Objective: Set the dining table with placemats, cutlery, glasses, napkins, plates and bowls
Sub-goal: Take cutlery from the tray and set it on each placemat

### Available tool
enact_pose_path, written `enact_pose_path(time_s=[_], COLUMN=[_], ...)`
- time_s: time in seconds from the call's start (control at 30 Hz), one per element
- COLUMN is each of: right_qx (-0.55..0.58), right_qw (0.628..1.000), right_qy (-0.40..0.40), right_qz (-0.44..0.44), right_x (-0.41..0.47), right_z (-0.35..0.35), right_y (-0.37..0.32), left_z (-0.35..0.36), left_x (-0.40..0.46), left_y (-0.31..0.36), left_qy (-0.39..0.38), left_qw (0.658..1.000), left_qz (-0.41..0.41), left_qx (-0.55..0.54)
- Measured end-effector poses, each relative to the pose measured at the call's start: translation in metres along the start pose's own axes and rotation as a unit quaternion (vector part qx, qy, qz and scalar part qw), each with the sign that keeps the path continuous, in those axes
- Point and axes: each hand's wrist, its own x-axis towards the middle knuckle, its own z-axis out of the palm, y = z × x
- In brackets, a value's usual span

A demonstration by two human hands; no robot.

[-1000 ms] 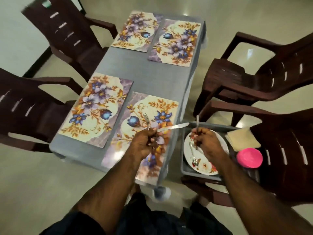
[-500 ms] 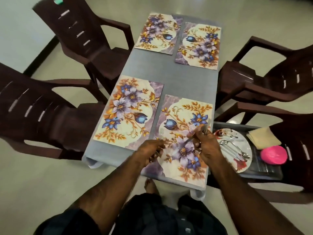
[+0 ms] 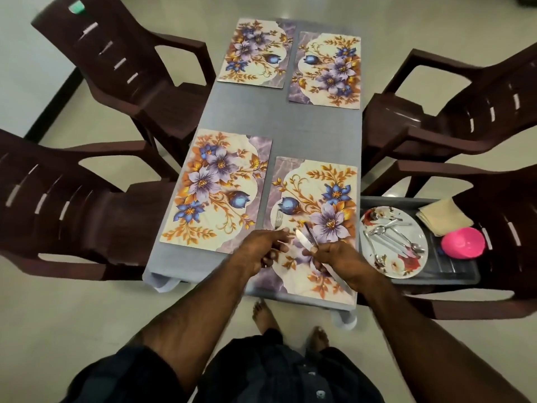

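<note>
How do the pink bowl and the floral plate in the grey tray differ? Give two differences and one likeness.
The pink bowl is plain and one colour; the floral plate is white with a printed pattern. The bowl holds nothing visible, while the plate carries a pile of cutlery. The bowl looks smaller across than the plate. Both are round and sit in the grey tray.

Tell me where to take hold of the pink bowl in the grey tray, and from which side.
Grip the pink bowl by its rim, coming from above. It sits mouth up in the grey tray, so the rim is exposed. The folded napkins lie just beyond it and the plate of cutlery to its left, so a sideways approach looks more crowded.
</note>
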Motion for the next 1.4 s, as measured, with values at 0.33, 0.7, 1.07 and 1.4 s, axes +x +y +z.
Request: enact_pose_path(time_s=[0.33,0.7,1.07,1.4], right_qx=[-0.222,-0.157,-0.357,-0.346], right_qw=[0.955,0.978,0.922,0.926], right_qy=[0.021,0.040,0.119,0.148], right_qz=[-0.195,-0.134,-0.088,-0.039], right_x=[-0.039,-0.051,-0.011,-0.011], right_z=[-0.027,-0.048,-0.013,-0.009], right_y=[0.029,0.081,0.112,0.103], left_z=[0.045,0.019,-0.007,-0.020], left_x=[-0.027,-0.050,0.004,0.019], left_y=[0.003,-0.043,-0.095,-0.102], left_qy=[-0.033,0.043,0.073,0.081], left_qw=[0.994,0.960,0.844,0.830], left_qz=[-0.037,0.112,0.218,0.282], left_qx=[0.103,0.252,0.485,0.474])
